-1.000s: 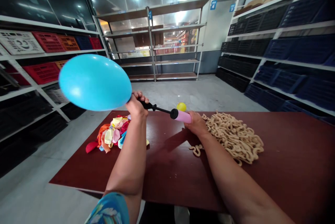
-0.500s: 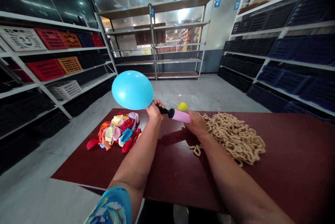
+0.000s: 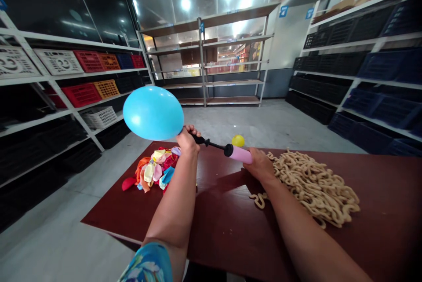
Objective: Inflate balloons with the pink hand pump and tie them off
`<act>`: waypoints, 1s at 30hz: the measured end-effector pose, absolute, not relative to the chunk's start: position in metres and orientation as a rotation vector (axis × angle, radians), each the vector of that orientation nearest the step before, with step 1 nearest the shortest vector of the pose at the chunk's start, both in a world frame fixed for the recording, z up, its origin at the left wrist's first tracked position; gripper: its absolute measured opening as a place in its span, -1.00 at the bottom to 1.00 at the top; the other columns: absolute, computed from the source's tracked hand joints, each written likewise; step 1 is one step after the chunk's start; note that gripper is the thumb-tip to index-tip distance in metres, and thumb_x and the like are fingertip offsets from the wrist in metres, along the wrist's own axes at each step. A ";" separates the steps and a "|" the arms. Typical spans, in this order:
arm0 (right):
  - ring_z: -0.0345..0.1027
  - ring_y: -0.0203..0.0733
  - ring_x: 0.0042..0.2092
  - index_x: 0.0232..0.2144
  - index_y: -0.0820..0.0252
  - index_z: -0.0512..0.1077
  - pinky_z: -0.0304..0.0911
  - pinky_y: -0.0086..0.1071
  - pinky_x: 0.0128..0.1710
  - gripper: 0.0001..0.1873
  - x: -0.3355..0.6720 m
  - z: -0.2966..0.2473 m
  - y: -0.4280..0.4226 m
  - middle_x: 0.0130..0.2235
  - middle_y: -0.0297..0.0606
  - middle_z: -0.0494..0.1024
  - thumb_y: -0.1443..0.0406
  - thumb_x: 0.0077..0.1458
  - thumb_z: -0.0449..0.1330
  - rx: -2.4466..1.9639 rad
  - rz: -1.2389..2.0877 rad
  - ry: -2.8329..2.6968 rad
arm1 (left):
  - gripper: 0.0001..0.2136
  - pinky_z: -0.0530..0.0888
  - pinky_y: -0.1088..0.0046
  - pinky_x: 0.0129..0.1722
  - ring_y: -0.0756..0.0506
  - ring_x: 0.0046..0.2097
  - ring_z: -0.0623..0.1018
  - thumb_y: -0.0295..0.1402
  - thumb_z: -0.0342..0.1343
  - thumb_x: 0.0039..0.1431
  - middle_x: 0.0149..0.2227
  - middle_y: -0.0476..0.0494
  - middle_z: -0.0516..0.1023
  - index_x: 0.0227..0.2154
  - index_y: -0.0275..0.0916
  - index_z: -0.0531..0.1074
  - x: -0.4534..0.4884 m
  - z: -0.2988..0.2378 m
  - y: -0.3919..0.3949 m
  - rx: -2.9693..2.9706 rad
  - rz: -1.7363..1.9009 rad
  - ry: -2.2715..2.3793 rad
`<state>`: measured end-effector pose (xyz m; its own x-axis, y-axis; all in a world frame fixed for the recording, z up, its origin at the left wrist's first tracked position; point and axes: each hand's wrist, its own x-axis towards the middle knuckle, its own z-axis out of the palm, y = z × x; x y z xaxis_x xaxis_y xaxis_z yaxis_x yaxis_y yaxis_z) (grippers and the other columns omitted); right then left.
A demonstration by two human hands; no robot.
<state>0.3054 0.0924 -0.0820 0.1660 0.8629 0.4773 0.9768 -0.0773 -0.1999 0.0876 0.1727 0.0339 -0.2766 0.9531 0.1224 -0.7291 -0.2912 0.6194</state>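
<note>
A blown-up light blue balloon (image 3: 153,113) hangs over the far left of the table, its neck at my left hand (image 3: 188,140). The fingers of that hand are closed round the black end of a hand balloon pump (image 3: 240,154), where the balloon's neck meets it; the neck itself is mostly hidden. My right hand (image 3: 260,164) is wrapped round the pump's pink barrel. A thin black rod shows between the black end and the barrel. Below the balloon lies a heap of limp coloured balloons (image 3: 156,170), partly behind my left forearm.
A pile of tan, curled, cord-like pieces (image 3: 316,187) covers the right of the dark red table (image 3: 227,229). A small yellow balloon (image 3: 238,141) shows beyond the far edge. Shelves with crates (image 3: 87,61) stand left and right; a metal rack (image 3: 202,62) stands behind.
My hands have moved apart and the pump's black rod now shows drawn out of the barrel. The blue balloon has shifted left and looks somewhat larger. The camera view has turned slightly left.
</note>
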 end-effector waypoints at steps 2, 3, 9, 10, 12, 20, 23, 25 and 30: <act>0.27 -0.12 -0.25 -0.28 0.20 0.33 0.05 -0.34 -0.34 -0.76 0.302 -0.082 0.093 -0.29 -0.17 0.45 0.32 -0.10 0.14 -1.972 -0.344 -1.742 | -0.83 0.12 0.59 -0.67 0.13 -0.64 0.18 -0.42 -0.01 -0.14 -0.61 0.09 0.16 -0.60 -0.22 0.05 0.096 0.029 0.172 0.574 1.795 0.547; 0.27 -0.12 -0.25 -0.27 0.20 0.33 0.05 -0.34 -0.34 -0.76 0.300 -0.082 0.093 -0.30 -0.17 0.45 0.32 -0.09 0.14 -1.964 -0.352 -1.751 | -0.84 0.12 0.59 -0.67 0.13 -0.65 0.18 -0.43 -0.02 -0.14 -0.61 0.09 0.16 -0.60 -0.22 0.05 0.101 0.025 0.171 0.566 1.781 0.550; 0.28 -0.10 -0.25 -0.25 0.19 0.34 0.04 -0.33 -0.34 -0.77 0.291 -0.082 0.092 -0.30 -0.16 0.46 0.31 -0.05 0.10 -1.950 -0.421 -1.778 | -0.86 0.14 0.57 -0.66 0.12 -0.66 0.18 -0.52 -0.08 -0.18 -0.63 0.09 0.14 -0.62 -0.22 0.05 0.131 0.002 0.162 0.513 1.682 0.552; 0.28 -0.10 -0.25 -0.26 0.19 0.34 0.04 -0.33 -0.34 -0.78 0.291 -0.082 0.091 -0.30 -0.16 0.46 0.31 -0.04 0.09 -1.952 -0.427 -1.780 | -0.86 0.14 0.57 -0.66 0.11 -0.66 0.18 -0.52 -0.08 -0.18 -0.63 0.09 0.14 -0.62 -0.22 0.05 0.133 0.000 0.162 0.505 1.672 0.554; 0.28 -0.11 -0.25 -0.29 0.18 0.34 0.05 -0.33 -0.33 -0.82 0.290 -0.081 0.091 -0.31 -0.17 0.46 0.31 -0.02 0.09 -1.950 -0.421 -1.782 | -0.87 0.14 0.57 -0.67 0.11 -0.66 0.18 -0.52 -0.09 -0.18 -0.63 0.09 0.14 -0.61 -0.22 0.05 0.131 0.000 0.162 0.495 1.664 0.562; 0.28 -0.14 -0.25 -0.22 0.19 0.33 0.06 -0.36 -0.32 -0.73 0.301 -0.081 0.093 -0.28 -0.19 0.47 0.29 -0.06 0.12 -1.899 -0.300 -1.761 | -0.84 0.12 0.58 -0.68 0.12 -0.64 0.17 -0.47 -0.04 -0.15 -0.59 0.08 0.16 -0.60 -0.22 0.04 0.084 0.040 0.168 0.562 1.816 0.525; 0.28 -0.15 -0.25 -0.21 0.18 0.34 0.04 -0.37 -0.34 -0.70 0.307 -0.085 0.094 -0.29 -0.20 0.46 0.31 -0.08 0.13 -1.935 -0.277 -1.734 | -0.84 0.12 0.59 -0.67 0.12 -0.64 0.18 -0.46 -0.02 -0.16 -0.59 0.08 0.15 -0.60 -0.22 0.05 0.075 0.048 0.166 0.586 1.843 0.497; 0.27 -0.15 -0.25 -0.20 0.18 0.34 0.03 -0.37 -0.34 -0.69 0.308 -0.087 0.095 -0.28 -0.21 0.46 0.31 -0.09 0.14 -1.961 -0.279 -1.717 | -0.83 0.12 0.59 -0.67 0.12 -0.64 0.17 -0.46 -0.02 -0.16 -0.60 0.08 0.14 -0.61 -0.22 0.05 0.077 0.046 0.167 0.584 1.849 0.495; 0.27 -0.14 -0.25 -0.25 0.21 0.33 0.02 -0.36 -0.33 -0.74 0.301 -0.087 0.095 -0.28 -0.18 0.46 0.29 -0.07 0.12 -1.982 -0.336 -1.725 | -0.86 0.11 0.58 -0.68 0.11 -0.65 0.16 -0.50 -0.07 -0.17 -0.62 0.06 0.16 -0.63 -0.22 0.05 0.099 0.030 0.169 0.553 1.802 0.511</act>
